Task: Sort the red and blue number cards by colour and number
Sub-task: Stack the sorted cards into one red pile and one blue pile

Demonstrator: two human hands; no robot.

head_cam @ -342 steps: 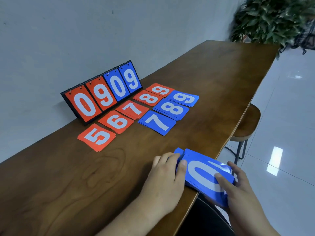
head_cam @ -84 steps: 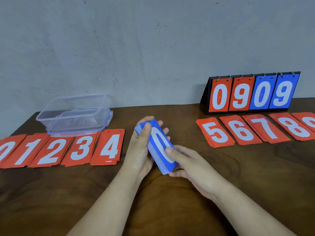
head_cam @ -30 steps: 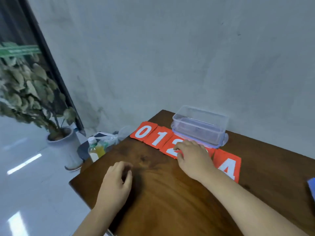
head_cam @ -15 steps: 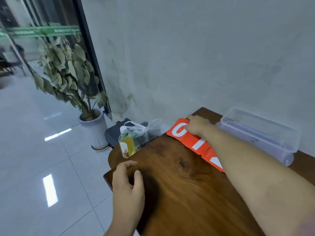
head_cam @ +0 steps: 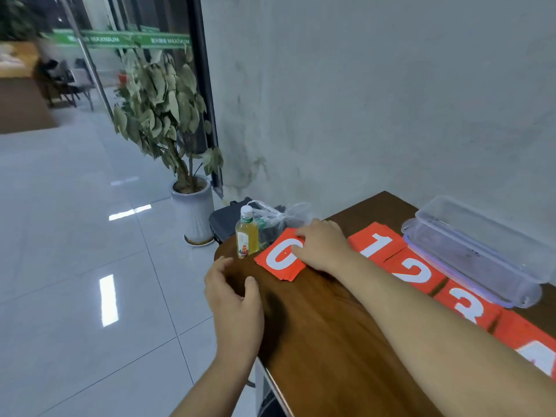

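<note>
Right hand (head_cam: 323,248) lies on the red 0 card (head_cam: 278,261) at the table (head_cam: 331,341) end. Its fingers are bent over the far edge and the thumb is on the digit; pinch or press, cannot tell. Red 1 card (head_cam: 376,240) sits just beside it. Left hand (head_cam: 234,308) rests on the table corner, holding nothing, fingers loosely spread and thumb apart.

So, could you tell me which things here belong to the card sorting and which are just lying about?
Job: row of red number cards; right hand resting on the red 0 card; left hand.
Lying about: clear plastic box; yellow drink bottle; clear plastic bag; potted plant.
</note>
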